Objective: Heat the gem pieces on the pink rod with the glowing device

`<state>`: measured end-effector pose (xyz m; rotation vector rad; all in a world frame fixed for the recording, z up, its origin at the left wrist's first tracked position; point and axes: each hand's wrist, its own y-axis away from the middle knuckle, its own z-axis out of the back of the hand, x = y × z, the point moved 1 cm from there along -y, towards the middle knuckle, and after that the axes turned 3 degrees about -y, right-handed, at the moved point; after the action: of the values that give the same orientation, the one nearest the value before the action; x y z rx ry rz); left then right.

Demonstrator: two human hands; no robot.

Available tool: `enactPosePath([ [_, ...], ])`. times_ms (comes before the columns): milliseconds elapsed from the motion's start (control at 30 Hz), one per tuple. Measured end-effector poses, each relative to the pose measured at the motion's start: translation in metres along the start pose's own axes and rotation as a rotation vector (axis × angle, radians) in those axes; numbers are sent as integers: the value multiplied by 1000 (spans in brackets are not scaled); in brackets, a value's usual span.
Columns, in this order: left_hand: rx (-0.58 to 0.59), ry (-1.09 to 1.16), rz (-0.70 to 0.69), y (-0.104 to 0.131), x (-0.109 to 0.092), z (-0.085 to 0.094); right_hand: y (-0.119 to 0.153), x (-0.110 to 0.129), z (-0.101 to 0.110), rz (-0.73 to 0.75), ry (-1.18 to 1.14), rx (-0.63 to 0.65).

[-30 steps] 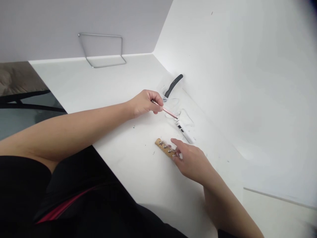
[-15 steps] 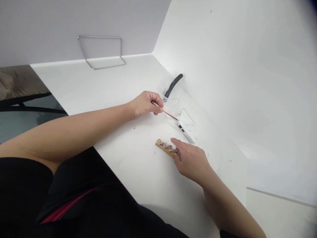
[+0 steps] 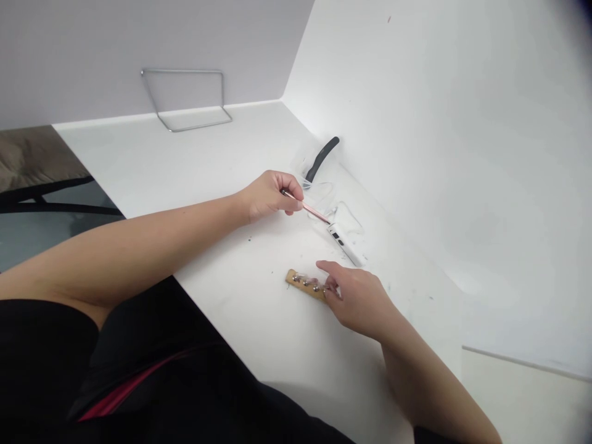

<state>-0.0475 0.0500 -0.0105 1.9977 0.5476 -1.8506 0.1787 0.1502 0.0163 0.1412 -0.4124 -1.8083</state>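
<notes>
My left hand (image 3: pixel 276 194) is closed in a pinch around a thin pink pen-like stick (image 3: pixel 316 213). The stick slants down to the right, its dark tip at the upper end of a white handheld device (image 3: pixel 345 245) with a small dark screen and button. Lower down, my right hand (image 3: pixel 356 299) has its fingers curled at the right end of a wooden strip (image 3: pixel 296 282), with the index finger stretched out above. Several shiny metal knobs and small clear pieces stand along the strip. My hand hides the strip's right end.
A curved black handle-like object (image 3: pixel 322 160) lies by the right wall, beside clear plastic and a white cable (image 3: pixel 354 217). A bent metal wire frame (image 3: pixel 194 126) stands at the back wall. The white table (image 3: pixel 259 320) has small dark specks; its front edge borders my lap.
The wooden strip has shifted slightly toward me and turned a little, along with my right hand's fingers. My left hand and the pink stick stay nearly in place.
</notes>
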Motion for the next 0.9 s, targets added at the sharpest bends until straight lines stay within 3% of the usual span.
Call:
enactPosePath([
  [900, 8, 16, 19, -1, 1, 0, -3, -4, 3, -91, -30, -50],
])
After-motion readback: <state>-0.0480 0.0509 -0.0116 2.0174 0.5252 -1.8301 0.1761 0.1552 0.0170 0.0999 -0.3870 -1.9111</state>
